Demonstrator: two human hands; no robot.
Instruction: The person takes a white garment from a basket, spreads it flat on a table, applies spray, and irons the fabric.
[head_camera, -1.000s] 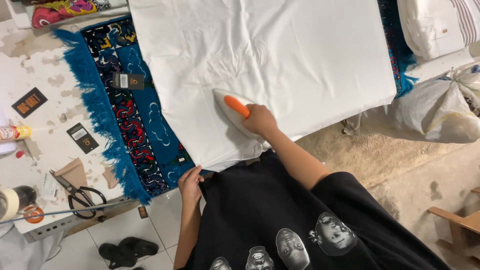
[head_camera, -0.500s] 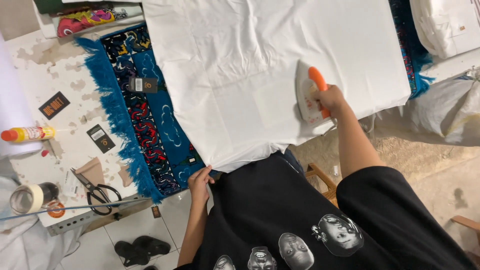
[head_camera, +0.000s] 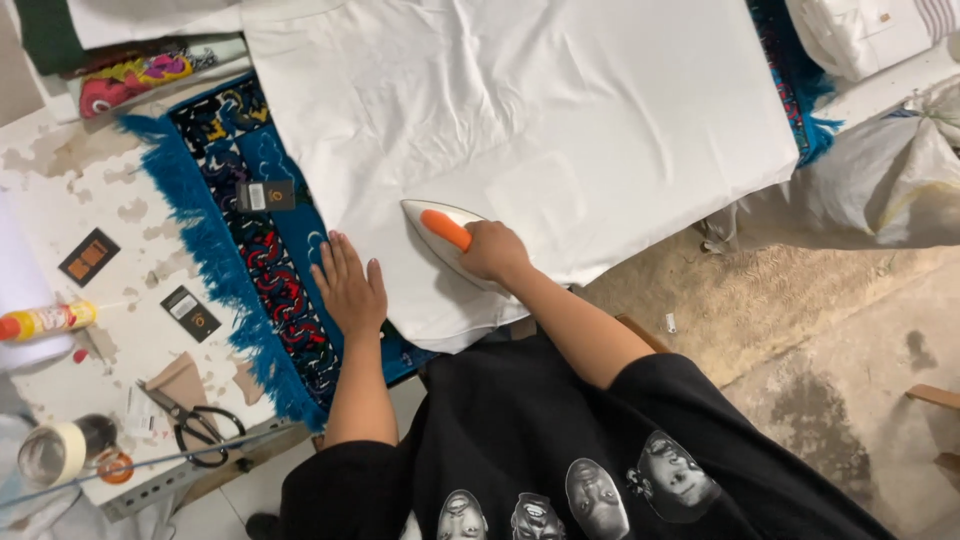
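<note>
A large white cloth (head_camera: 540, 120) lies spread over a blue patterned mat (head_camera: 255, 250) with a fringe. My right hand (head_camera: 497, 250) grips the orange handle of a white iron (head_camera: 440, 228), which rests flat on the cloth near its front edge, tip pointing up-left. My left hand (head_camera: 350, 290) lies flat, fingers spread, on the mat at the cloth's left front edge, just left of the iron.
On the worn white table at left lie black scissors (head_camera: 195, 425), a roll of tape (head_camera: 55, 452), a glue bottle (head_camera: 45, 320) and small dark tags (head_camera: 190, 312). Folded fabrics (head_camera: 140, 75) sit at the back left. White sacks (head_camera: 880, 190) stand at right.
The iron has swung from the cloth's right side back to its front left. My left hand rose from the table edge and now presses flat beside the cloth.
</note>
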